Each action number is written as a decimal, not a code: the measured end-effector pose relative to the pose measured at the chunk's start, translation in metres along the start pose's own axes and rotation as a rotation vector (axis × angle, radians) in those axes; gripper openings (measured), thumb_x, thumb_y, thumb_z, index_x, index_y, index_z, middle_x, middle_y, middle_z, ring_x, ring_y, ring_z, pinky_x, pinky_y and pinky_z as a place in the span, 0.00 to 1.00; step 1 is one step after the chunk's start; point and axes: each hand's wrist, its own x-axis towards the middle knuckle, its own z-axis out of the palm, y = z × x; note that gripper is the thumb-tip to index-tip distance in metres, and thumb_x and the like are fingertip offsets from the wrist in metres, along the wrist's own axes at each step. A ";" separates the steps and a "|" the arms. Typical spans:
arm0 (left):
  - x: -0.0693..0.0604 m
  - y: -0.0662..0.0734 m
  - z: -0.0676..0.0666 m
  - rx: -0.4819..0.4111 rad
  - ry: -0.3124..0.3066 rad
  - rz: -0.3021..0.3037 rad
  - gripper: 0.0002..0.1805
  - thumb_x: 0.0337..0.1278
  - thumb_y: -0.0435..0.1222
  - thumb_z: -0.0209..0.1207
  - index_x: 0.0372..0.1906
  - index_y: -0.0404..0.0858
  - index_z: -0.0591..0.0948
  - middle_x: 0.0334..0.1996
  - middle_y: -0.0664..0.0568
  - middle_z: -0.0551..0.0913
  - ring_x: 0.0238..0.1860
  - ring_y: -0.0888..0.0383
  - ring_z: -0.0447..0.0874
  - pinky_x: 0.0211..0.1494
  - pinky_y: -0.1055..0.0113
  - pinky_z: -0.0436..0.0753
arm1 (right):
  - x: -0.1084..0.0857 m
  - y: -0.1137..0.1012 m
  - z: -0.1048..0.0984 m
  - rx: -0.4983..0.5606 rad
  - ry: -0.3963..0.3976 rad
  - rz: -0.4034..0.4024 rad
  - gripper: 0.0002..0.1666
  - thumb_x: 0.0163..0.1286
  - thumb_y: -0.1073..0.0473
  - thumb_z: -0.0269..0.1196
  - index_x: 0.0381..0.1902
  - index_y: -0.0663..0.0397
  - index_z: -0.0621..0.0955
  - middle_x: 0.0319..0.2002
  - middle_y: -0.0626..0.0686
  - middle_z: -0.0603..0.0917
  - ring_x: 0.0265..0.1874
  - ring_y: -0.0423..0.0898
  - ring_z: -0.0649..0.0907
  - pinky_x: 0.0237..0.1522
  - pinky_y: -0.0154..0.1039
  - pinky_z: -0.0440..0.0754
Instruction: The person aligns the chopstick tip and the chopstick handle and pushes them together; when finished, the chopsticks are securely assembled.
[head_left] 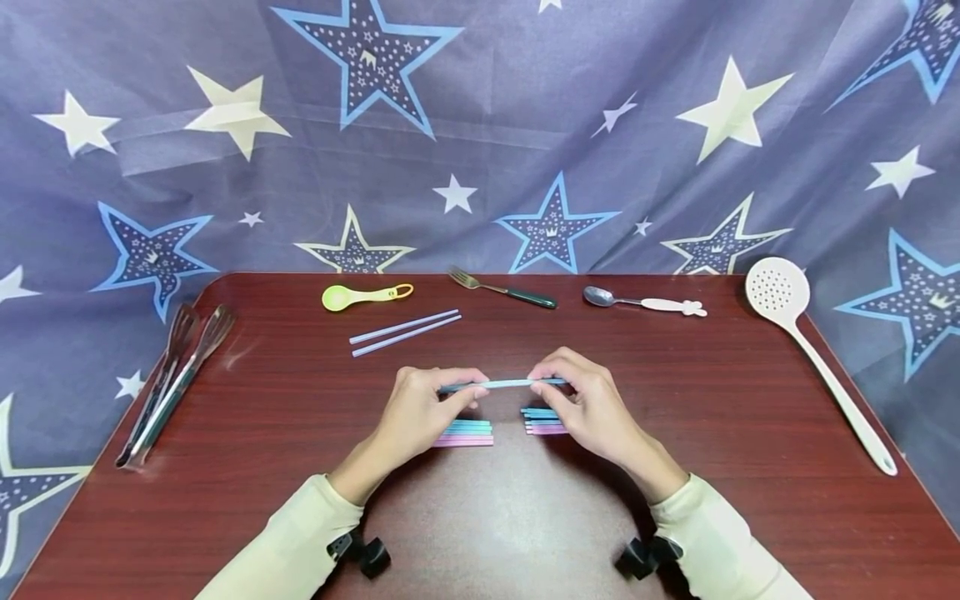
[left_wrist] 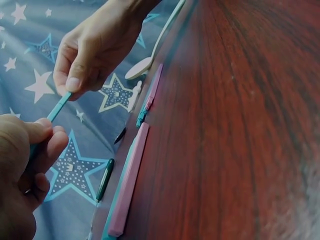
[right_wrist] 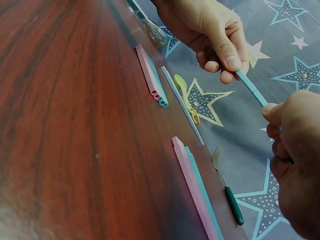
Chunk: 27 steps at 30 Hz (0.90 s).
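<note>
Between both hands a slim teal chopstick (head_left: pixel 508 383) is held level above the table. My left hand (head_left: pixel 422 412) pinches its left part between thumb and fingers; my right hand (head_left: pixel 592 406) pinches its right part the same way. A joint line shows on the chopstick in the right wrist view. Under the left hand lies a row of teal and pink chopstick pieces (head_left: pixel 472 433), partly hidden by that hand. Another row of teal and pink pieces (head_left: pixel 542 422) lies below the right hand, partly covered too. In the right wrist view, pink pieces (right_wrist: pixel 147 75) show hollow ends.
Two pale purple chopsticks (head_left: pixel 405 332) lie behind the left hand. Along the back edge are a yellow-green measuring spoon (head_left: pixel 367 295), a green-handled fork (head_left: pixel 502 289) and a white-handled spoon (head_left: pixel 645 302). Metal tongs (head_left: pixel 176 383) lie left, a white skimmer (head_left: pixel 821 358) right.
</note>
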 end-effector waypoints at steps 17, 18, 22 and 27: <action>-0.005 -0.005 -0.014 0.050 -0.021 -0.047 0.04 0.58 0.38 0.74 0.37 0.50 0.91 0.17 0.64 0.81 0.14 0.68 0.59 0.18 0.76 0.59 | 0.000 -0.002 0.003 0.038 0.018 -0.021 0.08 0.63 0.68 0.73 0.40 0.53 0.89 0.36 0.45 0.86 0.30 0.35 0.77 0.27 0.28 0.71; -0.006 -0.007 -0.015 0.054 -0.026 -0.066 0.03 0.58 0.39 0.73 0.37 0.51 0.91 0.16 0.65 0.80 0.14 0.68 0.59 0.19 0.75 0.60 | -0.001 -0.001 0.002 0.042 0.023 -0.007 0.08 0.64 0.69 0.73 0.39 0.53 0.89 0.36 0.46 0.86 0.30 0.35 0.77 0.26 0.29 0.71; -0.011 -0.015 -0.025 0.070 -0.026 -0.151 0.03 0.59 0.41 0.73 0.38 0.51 0.92 0.15 0.67 0.78 0.16 0.67 0.61 0.20 0.74 0.62 | -0.006 0.005 -0.001 0.051 0.056 0.059 0.07 0.64 0.69 0.72 0.38 0.54 0.89 0.34 0.46 0.86 0.29 0.35 0.76 0.29 0.29 0.72; -0.016 -0.025 -0.039 0.085 -0.014 -0.207 0.03 0.60 0.42 0.72 0.38 0.52 0.91 0.20 0.67 0.83 0.17 0.63 0.64 0.21 0.72 0.64 | -0.013 0.014 -0.009 0.025 0.072 0.136 0.05 0.65 0.67 0.73 0.38 0.53 0.89 0.35 0.45 0.88 0.32 0.35 0.80 0.33 0.30 0.76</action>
